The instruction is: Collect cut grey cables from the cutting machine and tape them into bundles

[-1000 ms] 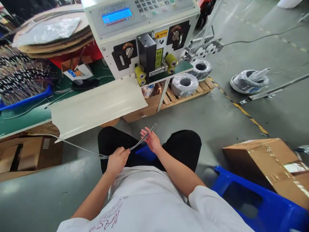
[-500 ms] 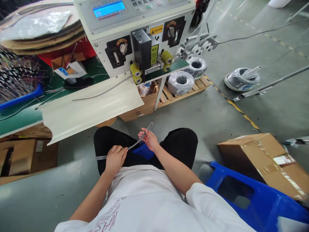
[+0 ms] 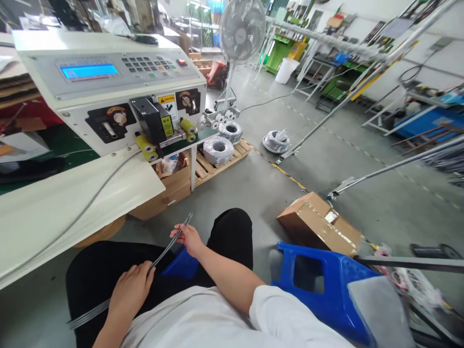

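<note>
I sit in front of a wire cutting machine (image 3: pixel 105 92) with a bundle of grey cut wires (image 3: pixel 165 249) held across my lap. My left hand (image 3: pixel 130 290) is closed around the bundle near its middle, and one end sticks out to the lower left. My right hand (image 3: pixel 188 238) pinches the bundle close to its other end, which points up and right. A new grey wire (image 3: pixel 79 217) comes out of the machine between yellow rollers (image 3: pixel 147 147) and lies along the cream output tray (image 3: pixel 65 203).
A blue plastic stool (image 3: pixel 322 285) stands at my right beside a taped cardboard box (image 3: pixel 319 224). Wire coils (image 3: pixel 218 149) sit on a wooden pallet under the machine table. A standing fan (image 3: pixel 241 29), metal poles and racks stand farther back on the grey floor.
The view has tilted up and swung right, showing the workshop behind the machine. A longer stretch of wire now lies on the tray. Both hands keep hold of the bundle.
</note>
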Available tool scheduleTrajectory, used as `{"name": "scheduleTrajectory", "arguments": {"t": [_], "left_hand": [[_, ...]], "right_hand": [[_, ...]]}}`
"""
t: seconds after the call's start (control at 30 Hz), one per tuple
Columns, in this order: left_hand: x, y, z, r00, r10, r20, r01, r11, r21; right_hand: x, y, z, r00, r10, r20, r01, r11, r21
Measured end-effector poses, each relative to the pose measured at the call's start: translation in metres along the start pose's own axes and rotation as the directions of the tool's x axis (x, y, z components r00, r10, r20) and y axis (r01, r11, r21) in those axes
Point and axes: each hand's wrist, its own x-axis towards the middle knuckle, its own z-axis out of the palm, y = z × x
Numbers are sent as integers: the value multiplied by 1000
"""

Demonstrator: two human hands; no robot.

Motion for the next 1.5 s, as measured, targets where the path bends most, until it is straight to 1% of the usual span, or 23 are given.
{"name": "scheduleTrajectory", "arguments": {"t": [0.17,0.27,0.37,0.47,0.53,0.6,0.67,0.73,0.77,0.8,0.83,0.87,0.93,1.0,1.07,1.13,1.2,1.3,1.33,1.37,1.4,1.47,1.5], "left_hand": [[2,-3,7,997,15,-73,-18,999,-40],[4,-4,5,983,7,-183,-27,994,-104],[7,1,-10,958,-8,-287,-39,987,-157],[11,4,-33,941,-33,-338,-30,983,-180],[12,1,-49,922,-36,-386,-36,983,-177],[12,-8,-66,885,-31,-465,-51,985,-162],[13,-20,-87,820,-49,-571,-40,989,-142],[18,-33,-110,743,-102,-661,25,992,-124],[23,-39,-122,711,-132,-690,71,991,-117],[29,-44,-133,688,-159,-708,117,987,-108],[36,-49,-143,675,-181,-715,158,982,-99],[43,-53,-151,670,-199,-715,192,977,-91],[55,-60,-160,683,-225,-695,233,969,-85],[61,-64,-163,719,-254,-647,256,962,-93],[60,-67,-160,757,-279,-591,280,956,-93],[53,-71,-157,779,-291,-556,302,950,-74],[42,-78,-155,797,-278,-535,307,951,-37],[20,-97,-153,846,-187,-500,240,970,43],[13,-105,-151,853,-144,-502,208,975,73],[4,-114,-149,850,-98,-517,177,978,107],[-4,-122,-147,837,-49,-544,151,978,143],[-21,-133,-139,784,61,-618,96,971,218],[-29,-135,-134,755,117,-646,61,967,246]], "right_hand": [[0,2,0,999,10,-42,-8,999,45],[-3,1,1,999,17,-34,-15,998,57],[-8,-2,3,1000,14,-17,-13,998,65],[-9,-3,5,1000,3,-26,-2,998,59],[-6,-2,5,999,9,-42,-7,999,54],[-5,0,5,999,10,-44,-7,998,55],[-5,1,5,999,-7,-32,8,999,47],[-5,3,5,999,-25,-22,25,1000,18],[-5,3,6,999,-32,-20,32,999,3],[-5,3,6,999,-36,-20,36,999,-6],[-5,4,7,999,-39,-21,38,999,-7],[-5,4,7,999,-39,-22,39,999,-1],[-5,5,8,999,-37,-18,38,999,25],[-5,5,7,999,-33,-10,34,998,48],[-5,6,5,1000,-23,-4,23,998,61],[-5,6,4,1000,-3,-2,4,998,60],[-5,6,3,1000,14,0,-14,999,51],[-6,6,3,1000,17,17,-17,999,51],[-6,5,4,999,18,27,-19,998,53],[-7,5,5,999,20,40,-22,998,55],[-7,5,7,998,19,53,-23,998,58],[-8,4,11,996,9,83,-15,997,72],[-8,3,14,995,2,103,-11,996,85]]}}
